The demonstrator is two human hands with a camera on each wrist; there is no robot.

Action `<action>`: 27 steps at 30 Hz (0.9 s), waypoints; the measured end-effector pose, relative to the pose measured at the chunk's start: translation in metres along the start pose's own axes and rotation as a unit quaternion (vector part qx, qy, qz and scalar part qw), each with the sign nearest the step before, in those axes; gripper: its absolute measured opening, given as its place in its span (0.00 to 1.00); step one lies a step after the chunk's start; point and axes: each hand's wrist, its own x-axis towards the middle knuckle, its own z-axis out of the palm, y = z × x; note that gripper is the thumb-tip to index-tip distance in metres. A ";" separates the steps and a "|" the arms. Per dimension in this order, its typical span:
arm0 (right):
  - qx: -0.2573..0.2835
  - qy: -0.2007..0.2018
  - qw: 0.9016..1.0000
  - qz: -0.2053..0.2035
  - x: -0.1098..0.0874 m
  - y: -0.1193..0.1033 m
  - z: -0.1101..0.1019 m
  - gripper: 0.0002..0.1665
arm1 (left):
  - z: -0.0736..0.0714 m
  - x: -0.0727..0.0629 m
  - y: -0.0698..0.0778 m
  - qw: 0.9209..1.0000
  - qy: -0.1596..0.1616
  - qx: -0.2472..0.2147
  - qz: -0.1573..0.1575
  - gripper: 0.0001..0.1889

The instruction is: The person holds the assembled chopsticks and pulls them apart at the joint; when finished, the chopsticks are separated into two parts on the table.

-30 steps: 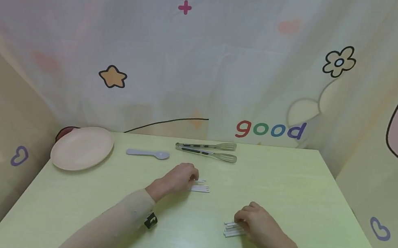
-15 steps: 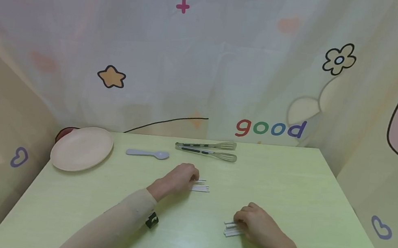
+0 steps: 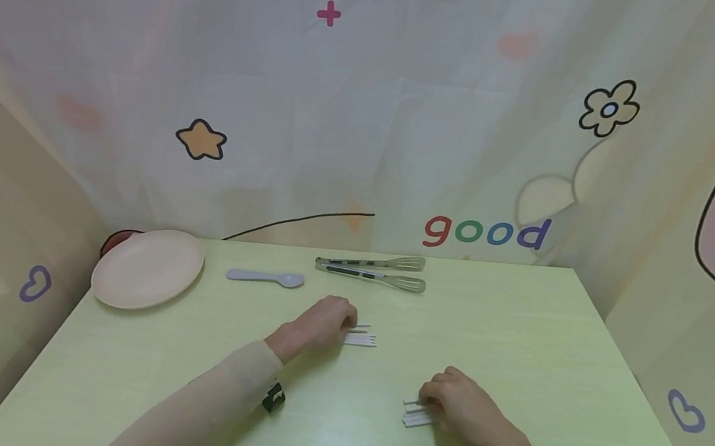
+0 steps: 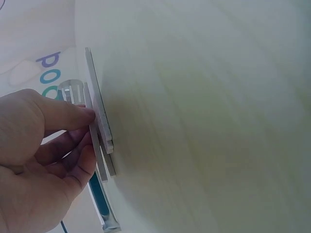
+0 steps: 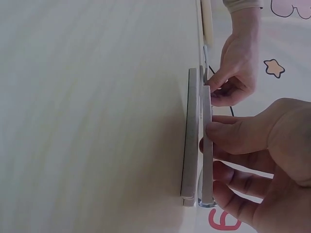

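Note:
Near the middle of the table my left hand (image 3: 322, 322) pinches a thin white stick (image 4: 100, 160) between thumb and fingers. Several more white sticks (image 3: 360, 339) lie side by side under and beside that hand. Closer to me and to the right, my right hand (image 3: 467, 410) pinches another thin white stick (image 5: 208, 165), which stands slightly off the table in the right wrist view. Beneath it a second bundle of white sticks (image 3: 419, 416) lies on the table, partly covered by the hand in the head view.
A round, pale plate (image 3: 148, 269) sits at the back left, with a dark red thing (image 3: 119, 240) partly hidden behind it. A light purple spoon (image 3: 265, 277) and metal tongs (image 3: 370, 269) lie along the back. A printed curtain (image 3: 371, 107) borders the table (image 3: 518, 322).

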 end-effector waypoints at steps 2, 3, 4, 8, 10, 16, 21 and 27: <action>-0.002 0.001 1.000 0.000 0.000 0.000 0.000 0.11 | 0.000 0.000 0.000 1.000 0.002 0.001 0.002 0.08; -0.002 0.001 1.000 0.000 0.000 0.000 0.001 0.11 | 0.001 0.001 0.000 1.000 0.002 0.000 0.003 0.08; -0.002 0.001 1.000 0.000 0.000 0.000 0.001 0.11 | 0.001 0.001 -0.001 1.000 0.001 -0.001 0.002 0.08; 0.002 0.000 1.000 0.000 0.001 0.001 0.001 0.11 | 0.003 0.002 -0.001 1.000 -0.004 -0.007 -0.005 0.09; 0.003 -0.001 1.000 0.000 0.001 0.001 0.001 0.11 | 0.003 0.002 -0.001 1.000 -0.006 -0.011 -0.010 0.09; -0.001 -0.005 1.000 0.001 0.002 0.001 0.001 0.10 | 0.002 0.002 0.001 1.000 -0.011 -0.011 -0.022 0.09; -0.002 -0.004 1.000 -0.003 0.002 0.002 0.002 0.10 | 0.000 0.001 0.002 1.000 -0.010 -0.004 -0.016 0.08; -0.002 0.003 1.000 -0.010 0.002 0.002 0.002 0.10 | 0.001 0.001 0.001 1.000 -0.001 0.004 0.000 0.09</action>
